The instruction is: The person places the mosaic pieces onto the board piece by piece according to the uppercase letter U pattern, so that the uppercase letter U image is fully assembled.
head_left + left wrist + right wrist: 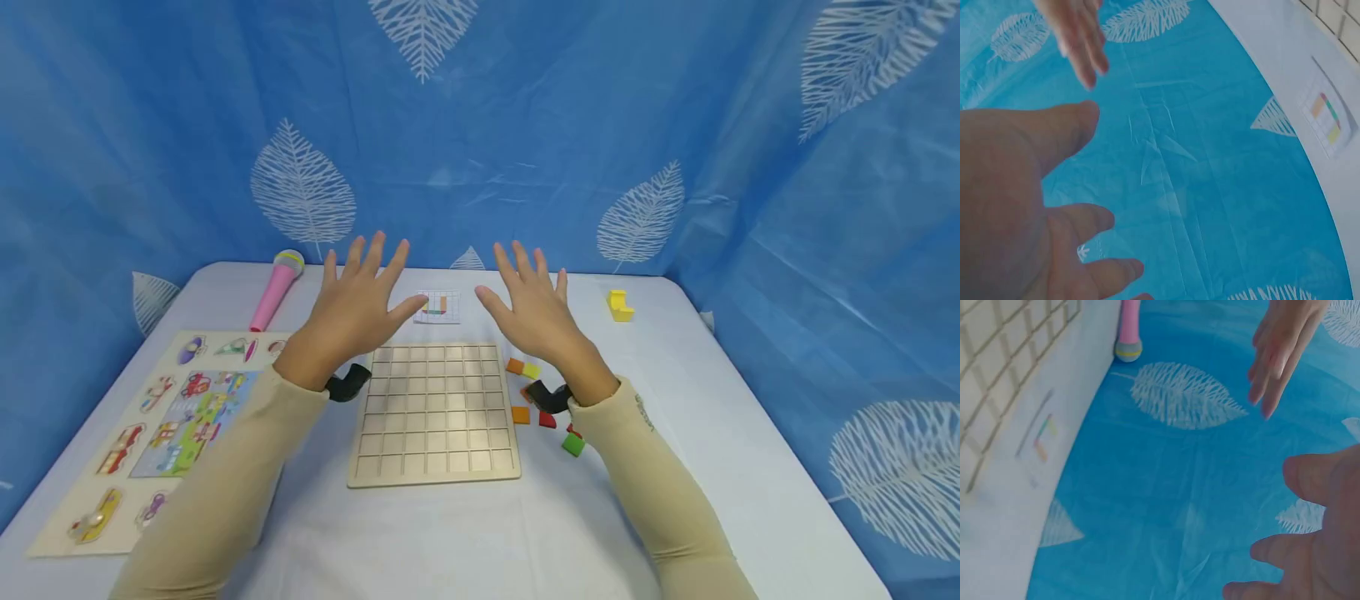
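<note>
Both hands are raised over the table with fingers spread, holding nothing. In the head view the left hand point(358, 304) is above the upper left corner of a wooden grid board point(435, 412), and the right hand point(534, 310) is beyond its upper right corner. Between them, farther back, lies a small card point(450, 308) with a coloured pattern on a grid. Coloured pieces, among them an orange square point(521, 415) and a green one point(573, 444), lie right of the board, near the right wrist. Each wrist view shows its own hand's spread fingers and the other hand opposite.
On the left lies a picture puzzle board point(168, 400), partly covered by the left sleeve. A pink toy microphone point(274, 292) lies behind it. At the back right is a yellow block point(619, 306). Blue curtain with white leaves surrounds the white table point(720, 467).
</note>
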A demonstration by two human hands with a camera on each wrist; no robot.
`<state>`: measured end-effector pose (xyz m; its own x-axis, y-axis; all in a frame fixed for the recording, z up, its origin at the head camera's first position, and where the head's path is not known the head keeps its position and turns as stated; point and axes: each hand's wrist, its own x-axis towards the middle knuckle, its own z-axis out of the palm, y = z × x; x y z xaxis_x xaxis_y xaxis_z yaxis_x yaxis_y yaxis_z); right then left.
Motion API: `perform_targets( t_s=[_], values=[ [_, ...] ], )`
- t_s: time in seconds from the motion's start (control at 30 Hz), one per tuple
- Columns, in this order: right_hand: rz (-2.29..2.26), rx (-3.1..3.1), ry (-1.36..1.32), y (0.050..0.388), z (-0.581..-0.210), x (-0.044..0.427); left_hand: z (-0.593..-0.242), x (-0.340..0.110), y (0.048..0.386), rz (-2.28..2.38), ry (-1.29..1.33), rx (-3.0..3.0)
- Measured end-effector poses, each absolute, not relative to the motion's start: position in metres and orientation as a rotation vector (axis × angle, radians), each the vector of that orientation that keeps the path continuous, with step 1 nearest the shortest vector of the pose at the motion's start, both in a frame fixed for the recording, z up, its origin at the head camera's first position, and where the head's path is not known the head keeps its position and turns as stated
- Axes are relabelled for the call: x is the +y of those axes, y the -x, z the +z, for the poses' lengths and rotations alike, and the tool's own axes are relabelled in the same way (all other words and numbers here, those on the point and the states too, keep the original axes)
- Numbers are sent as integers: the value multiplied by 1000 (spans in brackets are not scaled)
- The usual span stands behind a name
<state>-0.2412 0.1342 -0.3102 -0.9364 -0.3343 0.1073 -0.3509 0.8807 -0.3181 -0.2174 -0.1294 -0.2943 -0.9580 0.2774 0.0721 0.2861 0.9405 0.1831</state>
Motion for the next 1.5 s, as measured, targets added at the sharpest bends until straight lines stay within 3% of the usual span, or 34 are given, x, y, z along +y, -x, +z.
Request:
perform_targets(
  t_s=[0.27,0.77,1.13,1.5],
  values=[
    [777,-2882,-632,226,-324,186,-311,-158,174,-483,551,-2822],
    [788,-2765,-594,211,-369,255,-380,-174,99,-960,406,-2854],
    [968,-2809,-303,204,-432,299,-416,-170,79,-1074,315,-2993],
    [1103,-2822,-236,205,-451,310,-430,-166,72,-1015,239,-3057]
  ],
)
